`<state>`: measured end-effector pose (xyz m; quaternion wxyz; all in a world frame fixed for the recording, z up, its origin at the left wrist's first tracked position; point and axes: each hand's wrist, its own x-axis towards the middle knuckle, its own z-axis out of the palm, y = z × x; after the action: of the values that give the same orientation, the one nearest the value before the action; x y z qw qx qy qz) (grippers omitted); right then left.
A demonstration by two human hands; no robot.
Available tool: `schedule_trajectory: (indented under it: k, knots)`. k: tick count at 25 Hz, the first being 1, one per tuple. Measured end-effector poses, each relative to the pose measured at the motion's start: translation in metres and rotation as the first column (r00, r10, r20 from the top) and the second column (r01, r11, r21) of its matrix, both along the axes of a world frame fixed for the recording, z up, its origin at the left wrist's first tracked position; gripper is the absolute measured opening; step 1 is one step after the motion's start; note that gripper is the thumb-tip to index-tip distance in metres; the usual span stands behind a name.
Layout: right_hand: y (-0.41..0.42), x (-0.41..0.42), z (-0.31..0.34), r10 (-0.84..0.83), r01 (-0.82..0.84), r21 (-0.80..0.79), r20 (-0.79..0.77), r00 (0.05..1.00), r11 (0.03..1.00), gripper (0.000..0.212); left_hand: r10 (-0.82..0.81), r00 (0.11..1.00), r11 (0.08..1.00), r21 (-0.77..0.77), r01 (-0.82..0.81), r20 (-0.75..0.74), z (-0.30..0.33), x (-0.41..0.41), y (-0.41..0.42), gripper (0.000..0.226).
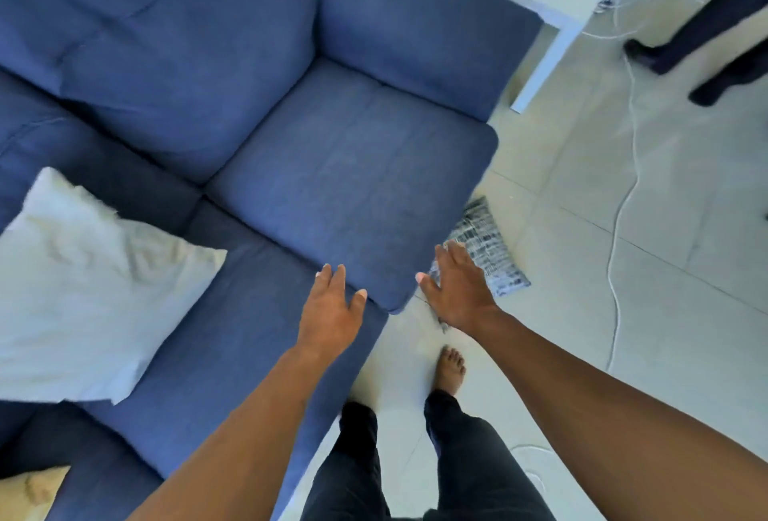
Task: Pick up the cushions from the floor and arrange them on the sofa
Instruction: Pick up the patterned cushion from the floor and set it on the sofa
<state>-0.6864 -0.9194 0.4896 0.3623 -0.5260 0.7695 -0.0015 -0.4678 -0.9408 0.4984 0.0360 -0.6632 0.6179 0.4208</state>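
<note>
A blue sofa [353,171] fills the left and middle of the view. A white cushion [91,292] lies on its left seat. On the tiled floor, by the sofa's front right corner, lies a grey-and-white patterned cushion [486,246]. My right hand [457,292] is stretched out over the near end of this cushion, fingers apart, holding nothing. My left hand [332,304] hovers open over the front edge of the sofa seat. A yellowish cushion [29,491] shows partly at the bottom left corner.
A white table [552,17] stands behind the sofa's right arm. A white cable [623,204] runs across the floor tiles at the right. Another person's dark legs [706,38] stand at the top right. My bare foot [451,369] is on the floor.
</note>
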Motion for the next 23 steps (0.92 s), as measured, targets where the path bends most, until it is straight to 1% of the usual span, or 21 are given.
schedule_trajectory:
  k: [3, 5, 8, 11, 14, 18, 21, 23]
  knots:
    - [0.029, -0.074, 0.007, -0.069, 0.068, 0.012, 0.02, 0.997, 0.998, 0.073, -0.139, 0.985, 0.99, -0.004, 0.14, 0.098, 0.002, -0.074, 0.004, 0.073]
    - [0.038, -0.107, 0.011, -0.093, 0.093, 0.002, 0.009, 0.996, 0.996, 0.074, -0.191, 0.974, 0.981, 0.002, 0.192, 0.121, 0.001, -0.108, 0.004, 0.073]
    - [0.044, -0.152, 0.012, -0.157, 0.157, -0.002, -0.019, 0.987, 0.988, 0.072, -0.26, 0.962, 0.966, 0.031, 0.258, 0.089, -0.002, -0.159, 0.0, 0.072]
    - [0.043, -0.176, 0.004, -0.206, 0.207, 0.026, -0.009, 0.978, 0.978, 0.072, -0.309, 0.949, 0.95, 0.059, 0.306, 0.065, -0.012, -0.194, -0.005, 0.072]
    - [0.04, -0.192, -0.007, -0.289, 0.288, 0.06, 0.013, 0.957, 0.956, 0.072, -0.339, 0.94, 0.933, 0.137, 0.331, 0.035, -0.033, -0.217, -0.017, 0.072]
    - [0.019, -0.22, -0.058, -0.294, 0.289, 0.102, 0.029, 0.955, 0.952, 0.072, -0.309, 0.95, 0.935, 0.196, 0.295, 0.048, -0.076, -0.246, -0.037, 0.071]
    - [0.006, -0.235, -0.113, -0.323, 0.312, 0.157, 0.052, 0.945, 0.937, 0.071, -0.243, 0.967, 0.943, 0.253, 0.217, 0.079, -0.117, -0.263, -0.043, 0.065]
    - [-0.004, -0.246, -0.154, -0.311, 0.296, 0.171, 0.064, 0.948, 0.94, 0.07, -0.168, 0.98, 0.943, 0.308, 0.128, 0.107, -0.155, -0.273, -0.05, 0.063]
